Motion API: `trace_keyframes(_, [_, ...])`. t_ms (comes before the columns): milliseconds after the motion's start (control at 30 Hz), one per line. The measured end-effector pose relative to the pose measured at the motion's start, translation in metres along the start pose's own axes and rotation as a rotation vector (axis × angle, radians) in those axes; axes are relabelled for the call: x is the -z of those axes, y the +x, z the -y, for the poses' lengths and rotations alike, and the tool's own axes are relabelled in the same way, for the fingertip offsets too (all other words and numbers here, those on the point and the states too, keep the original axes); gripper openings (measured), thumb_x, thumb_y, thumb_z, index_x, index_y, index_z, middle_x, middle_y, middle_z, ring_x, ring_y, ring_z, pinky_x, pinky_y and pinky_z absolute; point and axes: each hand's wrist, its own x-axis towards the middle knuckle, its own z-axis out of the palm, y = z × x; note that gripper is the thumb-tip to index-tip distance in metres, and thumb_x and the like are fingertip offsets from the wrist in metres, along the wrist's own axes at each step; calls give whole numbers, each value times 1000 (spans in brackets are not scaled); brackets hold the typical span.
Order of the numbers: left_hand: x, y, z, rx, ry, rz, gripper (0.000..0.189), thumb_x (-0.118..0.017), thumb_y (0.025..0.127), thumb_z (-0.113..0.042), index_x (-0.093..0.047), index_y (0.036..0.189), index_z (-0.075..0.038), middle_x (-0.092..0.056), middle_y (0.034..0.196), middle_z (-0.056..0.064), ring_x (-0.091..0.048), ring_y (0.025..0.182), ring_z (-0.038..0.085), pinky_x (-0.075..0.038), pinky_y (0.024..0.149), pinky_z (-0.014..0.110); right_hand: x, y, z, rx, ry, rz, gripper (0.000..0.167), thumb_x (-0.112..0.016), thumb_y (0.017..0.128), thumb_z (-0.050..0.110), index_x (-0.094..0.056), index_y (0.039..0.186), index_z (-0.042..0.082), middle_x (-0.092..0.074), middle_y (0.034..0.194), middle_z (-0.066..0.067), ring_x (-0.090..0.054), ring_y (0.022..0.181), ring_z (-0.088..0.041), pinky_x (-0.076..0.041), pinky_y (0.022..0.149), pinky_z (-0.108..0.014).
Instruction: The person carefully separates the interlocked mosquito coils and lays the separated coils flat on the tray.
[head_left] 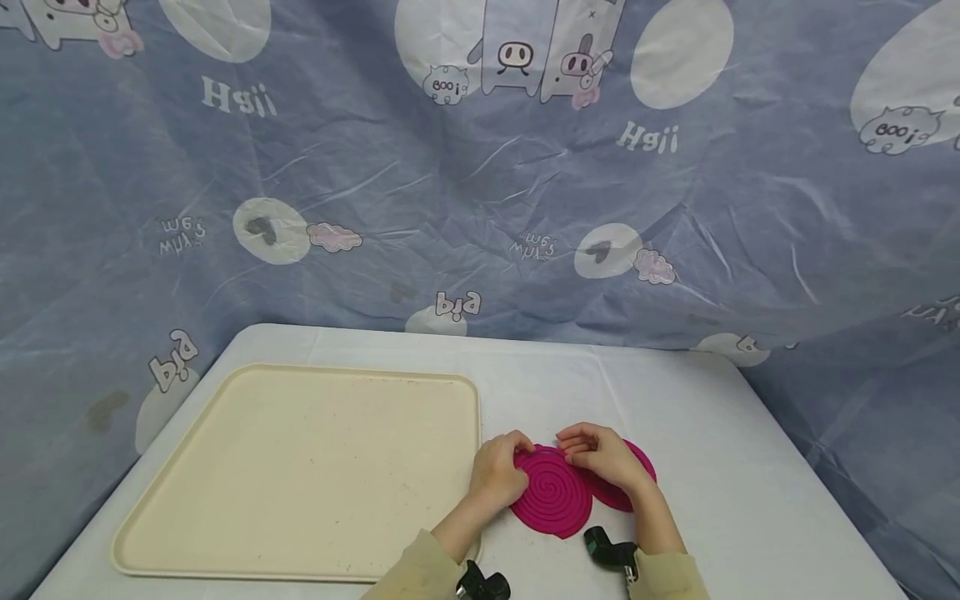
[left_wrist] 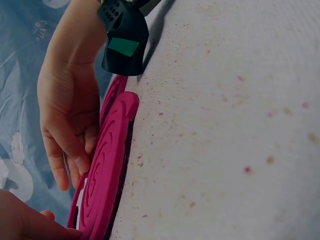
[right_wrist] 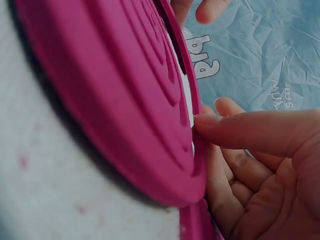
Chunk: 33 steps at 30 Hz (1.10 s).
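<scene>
A magenta spiral coil, which looks like modelling clay, lies flat on the white table right of the tray. My left hand grips its upper left edge, with the thumb on top in the left wrist view. At the coil's far edge, my right hand pinches a thin outer strand between thumb and fingers. White shows through a narrow gap between this strand and the rest of the coil in the right wrist view. Partly hidden under the right hand and wrist is a second magenta coil.
A cream tray with small specks on it takes up the table's left side. Tiny pink and brown crumbs dot the white tabletop. Behind the table hangs a blue patterned cloth. Black cameras sit at both wrists.
</scene>
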Motion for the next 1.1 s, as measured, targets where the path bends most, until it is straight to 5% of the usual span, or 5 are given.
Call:
trace_keyframes(267, [1,3,5,88,-158,13,43,-53,56,10,-66,88,-15,-66,87,0,-62,83,18,-47,68,28,-1,-3,14,19,-19,28,28,-60,84,-8,-56,110,-16,-62,103,-27,-61,95,-39,-53,75,-26])
trace_keyframes(500, [5,5,6,166,-426,33,36,-57,67,14,-67,93,-9,-66,94,5,-61,89,21,-51,76,29,1,-2,9,25,-22,61,30,-62,87,3,-58,113,-10,-63,106,-22,-62,97,-32,-52,76,-23])
trace_keyframes(700, [11,9,8,193,-604,11,33,-63,70,16,-66,96,-3,-66,100,9,-62,86,21,-53,70,25,4,-5,12,26,57,93,35,-63,88,6,-55,118,-10,-65,106,-21,-64,95,-20,-52,77,-23])
trace_keyframes(900, [27,13,7,144,-687,4,32,-61,71,20,-64,98,3,-66,101,17,-63,89,28,-53,78,34,7,-6,20,-10,156,96,42,-67,85,8,-52,122,-8,-66,105,-20,-66,88,-17,-54,76,-28])
trace_keyframes(1100, [58,12,-10,89,-733,25,28,-57,74,21,-61,100,11,-64,102,26,-60,97,41,-48,87,51,5,-5,33,22,182,88,46,-68,85,8,-50,123,-10,-66,105,-21,-67,89,-18,-54,77,-31])
